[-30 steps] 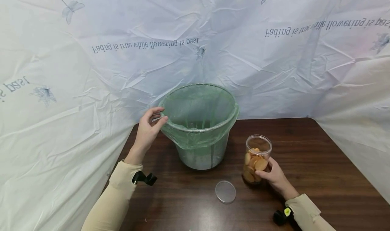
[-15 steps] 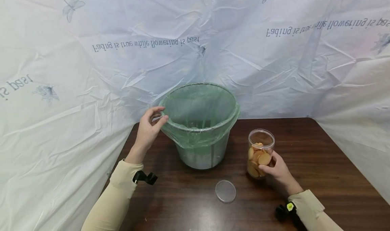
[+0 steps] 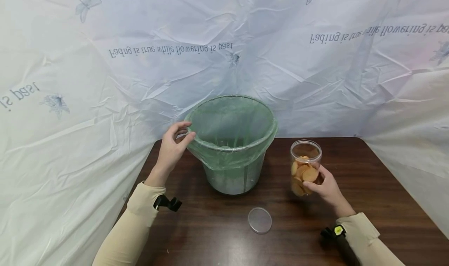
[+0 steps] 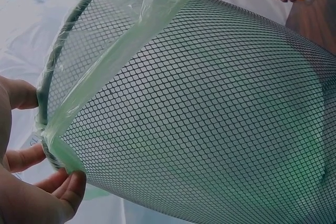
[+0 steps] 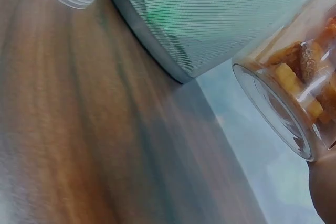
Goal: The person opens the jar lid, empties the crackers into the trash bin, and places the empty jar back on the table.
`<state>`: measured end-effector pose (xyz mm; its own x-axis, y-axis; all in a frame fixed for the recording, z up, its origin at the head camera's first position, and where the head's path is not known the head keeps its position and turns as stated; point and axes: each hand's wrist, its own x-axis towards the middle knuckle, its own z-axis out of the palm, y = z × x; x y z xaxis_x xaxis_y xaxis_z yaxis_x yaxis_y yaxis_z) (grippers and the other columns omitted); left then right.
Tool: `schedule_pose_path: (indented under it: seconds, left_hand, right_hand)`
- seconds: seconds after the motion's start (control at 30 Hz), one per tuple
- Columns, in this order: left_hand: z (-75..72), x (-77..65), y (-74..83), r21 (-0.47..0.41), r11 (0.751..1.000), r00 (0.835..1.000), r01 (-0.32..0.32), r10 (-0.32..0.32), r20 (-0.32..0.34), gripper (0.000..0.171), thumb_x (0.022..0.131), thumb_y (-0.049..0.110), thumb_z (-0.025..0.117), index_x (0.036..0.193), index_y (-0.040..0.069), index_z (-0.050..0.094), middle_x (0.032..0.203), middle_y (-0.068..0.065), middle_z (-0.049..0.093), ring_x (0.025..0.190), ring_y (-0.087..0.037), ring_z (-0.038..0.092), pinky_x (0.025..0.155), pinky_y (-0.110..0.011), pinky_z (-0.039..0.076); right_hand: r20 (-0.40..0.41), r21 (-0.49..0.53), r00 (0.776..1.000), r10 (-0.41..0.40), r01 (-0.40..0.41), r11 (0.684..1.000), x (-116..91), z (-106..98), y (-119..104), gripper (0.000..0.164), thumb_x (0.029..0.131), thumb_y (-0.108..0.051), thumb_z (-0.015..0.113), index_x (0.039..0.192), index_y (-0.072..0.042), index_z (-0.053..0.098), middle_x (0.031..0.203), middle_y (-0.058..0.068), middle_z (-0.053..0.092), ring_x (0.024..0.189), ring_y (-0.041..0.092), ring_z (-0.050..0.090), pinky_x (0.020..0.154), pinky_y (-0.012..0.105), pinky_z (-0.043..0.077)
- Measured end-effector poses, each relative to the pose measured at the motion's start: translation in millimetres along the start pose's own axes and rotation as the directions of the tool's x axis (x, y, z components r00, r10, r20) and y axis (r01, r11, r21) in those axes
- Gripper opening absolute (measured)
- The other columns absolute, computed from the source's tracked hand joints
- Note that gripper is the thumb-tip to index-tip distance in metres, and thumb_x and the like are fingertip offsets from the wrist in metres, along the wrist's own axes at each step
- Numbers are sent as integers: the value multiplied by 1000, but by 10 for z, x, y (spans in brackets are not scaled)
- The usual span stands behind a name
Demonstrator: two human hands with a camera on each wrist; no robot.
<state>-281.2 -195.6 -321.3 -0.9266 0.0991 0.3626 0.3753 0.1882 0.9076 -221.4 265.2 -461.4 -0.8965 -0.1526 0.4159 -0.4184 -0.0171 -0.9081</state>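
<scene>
A mesh wastebasket (image 3: 233,180), lined with a thin green trash bag (image 3: 228,159), stands on the table. My left hand (image 3: 170,149) is at the left side of its rim; in the left wrist view the thumb and fingers (image 4: 73,187) pinch the bag's folded edge there. My right hand (image 3: 327,186) grips a clear plastic jar (image 3: 306,168) from its right side. The jar is lidless, upright and partly filled with round, flat biscuits (image 3: 304,172). Its base is off the table in the right wrist view (image 5: 278,114). A clear round lid (image 3: 260,220) lies on the table.
The dark wood table (image 3: 210,235) has its far edge close behind the wastebasket. A white printed sheet (image 3: 168,75) hangs behind and down both sides. Each wrist wears a black strap.
My right hand has raised the jar and carried it slightly right and farther from me. The left hand keeps its place at the wastebasket rim.
</scene>
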Motion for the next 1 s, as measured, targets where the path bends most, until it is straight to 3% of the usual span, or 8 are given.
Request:
schedule_pose_path:
  seconds: [0.43,0.67,0.77,1.0]
  left_hand:
    - [-8,-11,-3,10,1000,1000,4,-4,-4,48,93,19,67,134,-3,52,135,-14,47,119,-28,47,104,-50,37]
    - [-9,-4,-14,5,1000,1000,1,-1,-1,48,93,18,66,134,-4,52,135,-14,47,119,-28,47,104,-50,37]
    - [-8,1,-12,10,1000,1000,3,-3,3,49,94,19,66,134,-3,52,135,-14,47,119,-28,47,105,-49,38]
    - [-7,1,-13,8,1000,1000,-1,1,5,48,94,19,66,134,-4,52,135,-14,47,119,-28,47,105,-48,38]
  right_hand:
    - [-22,-234,998,51,-55,971,165,-128,-166,58,79,16,67,124,-18,55,108,-16,62,92,-2,62,71,15,52]
    - [6,-340,1000,29,-26,940,286,-167,-235,43,79,13,71,117,1,55,111,-18,59,94,-2,60,72,15,51]
    - [22,-348,1000,18,-10,937,333,-175,-278,41,78,13,71,115,5,54,112,-18,59,93,-2,60,71,16,52]
    - [70,-353,998,4,21,935,433,-197,-358,55,77,14,72,127,1,52,108,-17,62,89,0,63,69,18,53]
